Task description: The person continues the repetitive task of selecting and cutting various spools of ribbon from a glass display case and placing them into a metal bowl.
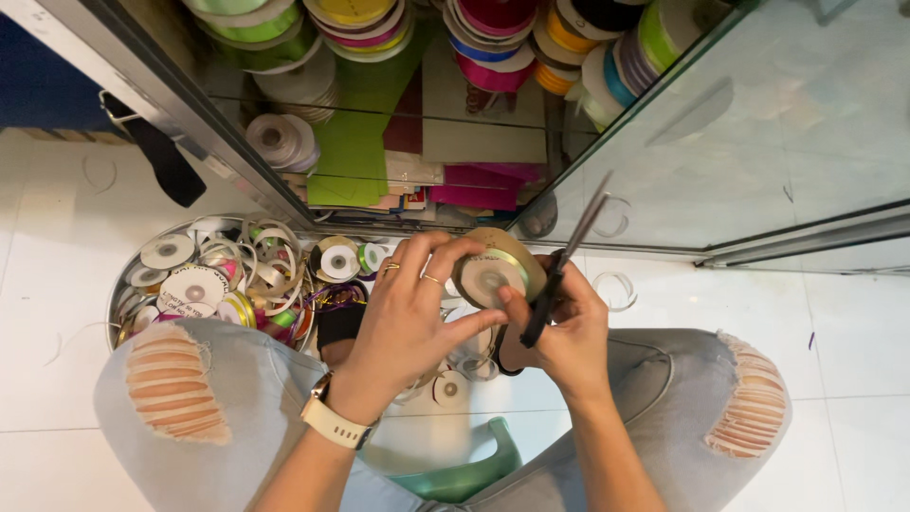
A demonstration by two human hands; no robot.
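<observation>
Left hand (417,303) fingers curled round gold spool (493,270), thumb pressing hub, held over knees. Right hand (569,332) gripping scissors (564,261), blades closed. Spool probably light, stiff core, ribbon slippery, likely to unwind; best grabbed by flanges.

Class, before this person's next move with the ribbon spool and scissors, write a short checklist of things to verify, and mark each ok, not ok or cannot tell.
1. Left hand grips the gold ribbon spool: ok.
2. Right hand holds the scissors: ok.
3. Scissor blades point away from the fingers, up towards the glass cabinet door: ok.
4. Loose ribbon end found: cannot tell.
5. Blades shut: cannot tell, blurred.
6. Round tin of ribbon spools close by the left knee: ok.
</observation>
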